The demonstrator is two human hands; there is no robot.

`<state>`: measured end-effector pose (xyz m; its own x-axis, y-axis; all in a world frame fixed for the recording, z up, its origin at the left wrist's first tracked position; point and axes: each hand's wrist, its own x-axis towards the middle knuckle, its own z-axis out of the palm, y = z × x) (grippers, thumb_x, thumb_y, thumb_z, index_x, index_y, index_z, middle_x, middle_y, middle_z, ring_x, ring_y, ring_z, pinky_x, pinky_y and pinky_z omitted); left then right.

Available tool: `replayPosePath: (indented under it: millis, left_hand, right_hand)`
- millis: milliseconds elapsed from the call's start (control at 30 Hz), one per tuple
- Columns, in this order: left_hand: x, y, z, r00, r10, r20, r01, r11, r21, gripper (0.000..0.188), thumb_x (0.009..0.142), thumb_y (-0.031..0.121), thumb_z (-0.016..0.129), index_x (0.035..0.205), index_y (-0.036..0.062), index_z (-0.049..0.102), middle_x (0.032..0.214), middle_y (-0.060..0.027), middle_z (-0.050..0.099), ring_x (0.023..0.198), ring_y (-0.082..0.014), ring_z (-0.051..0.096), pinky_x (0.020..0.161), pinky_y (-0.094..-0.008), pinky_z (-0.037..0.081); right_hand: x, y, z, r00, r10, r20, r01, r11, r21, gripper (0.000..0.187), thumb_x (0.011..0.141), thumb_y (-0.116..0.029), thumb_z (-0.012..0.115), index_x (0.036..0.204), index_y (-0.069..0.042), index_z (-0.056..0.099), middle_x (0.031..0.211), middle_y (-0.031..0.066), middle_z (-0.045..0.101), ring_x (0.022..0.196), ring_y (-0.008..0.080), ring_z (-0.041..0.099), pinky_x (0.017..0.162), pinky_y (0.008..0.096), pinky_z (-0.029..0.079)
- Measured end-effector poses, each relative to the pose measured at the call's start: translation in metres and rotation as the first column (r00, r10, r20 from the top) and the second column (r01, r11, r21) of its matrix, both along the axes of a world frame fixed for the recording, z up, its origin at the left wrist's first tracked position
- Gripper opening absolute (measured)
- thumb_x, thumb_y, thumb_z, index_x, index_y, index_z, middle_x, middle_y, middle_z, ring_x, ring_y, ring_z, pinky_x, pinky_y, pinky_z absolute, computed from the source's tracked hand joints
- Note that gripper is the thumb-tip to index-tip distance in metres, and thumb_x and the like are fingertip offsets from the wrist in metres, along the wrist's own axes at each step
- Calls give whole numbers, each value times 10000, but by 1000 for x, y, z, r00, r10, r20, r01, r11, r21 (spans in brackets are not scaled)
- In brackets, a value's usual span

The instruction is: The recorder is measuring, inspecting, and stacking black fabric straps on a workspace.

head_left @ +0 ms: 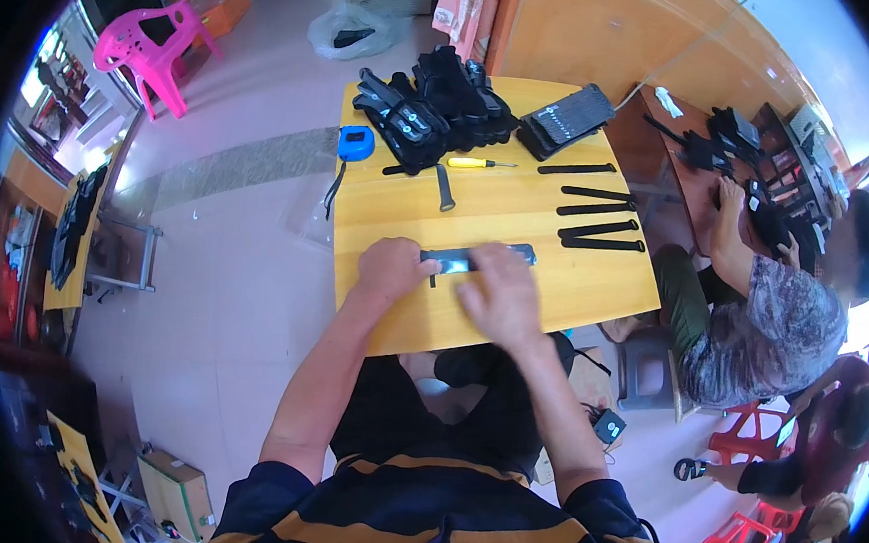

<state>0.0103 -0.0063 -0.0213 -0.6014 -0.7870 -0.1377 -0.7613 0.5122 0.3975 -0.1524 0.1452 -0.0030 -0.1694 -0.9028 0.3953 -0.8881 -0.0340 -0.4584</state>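
Near the front of the yellow table (382, 318), a dark flat strip (452, 262) with a shiny face lies crosswise. My left hand (388, 270) is closed on its left end, the thumb pressed on top. Over its right part is my right hand (503, 294), smeared by motion, so its fingers and any hold cannot be made out. Several narrow black straps (597, 209) lie at the table's right side. Beyond the strip rest a dark-handled tool (446, 189) and a yellow-handled screwdriver (469, 162).
Toward the table's far edge sit a heap of black strapped pieces (435, 107), a stack of dark flat pieces (566, 120) and a blue tape measure (356, 143). A co-worker (765, 322) sits at a brown table on the right. A pink chair (155, 45) stands far left.
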Motion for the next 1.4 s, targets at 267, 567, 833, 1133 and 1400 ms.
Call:
replayPosePath:
  millis: [267,567,833,1133,1400]
  left_hand:
    - [-3,-1,-6,999,-12,-40,9,998,-69,462,815,552,777,723,101,726,773,-130,719,763,-342,701,682,-478,541]
    - [-3,-4,9,1000,-7,23,6,998,64,474,803,584,768,821,110,784,856,-134,748,851,-340,721,752,-468,559]
    - [-3,-5,9,998,8,66,-14,996,90,501,805,607,760,907,118,797,944,-131,763,933,-333,727,810,-465,563]
    - [-2,-2,4,1000,29,-7,-29,998,59,499,800,606,795,920,122,782,915,-122,759,917,-332,726,787,-468,566]
    - [-3,-8,13,1000,-23,-2,24,994,111,461,809,555,792,918,107,787,928,-136,758,932,-338,724,806,-472,564]
  right_hand:
    - [33,8,-42,981,147,-130,-107,957,270,962,961,-656,545,1608,11,292,1689,193,265,1586,336,203,1265,552,196]
    - [-5,26,-41,959,-178,-219,247,905,347,955,979,-675,488,1618,2,275,1709,180,226,1596,312,182,1273,539,166]
    - [-25,35,-42,896,-368,-247,431,855,290,996,961,-664,532,1591,65,278,1678,248,254,1572,382,220,1241,616,187]
    - [22,11,-48,979,38,-201,17,965,261,966,959,-664,541,1595,25,306,1685,217,260,1580,363,212,1248,586,202]
    - [-53,52,-53,924,-299,-239,361,889,281,928,972,-617,564,1612,-4,289,1684,231,258,1574,383,219,1243,595,198]
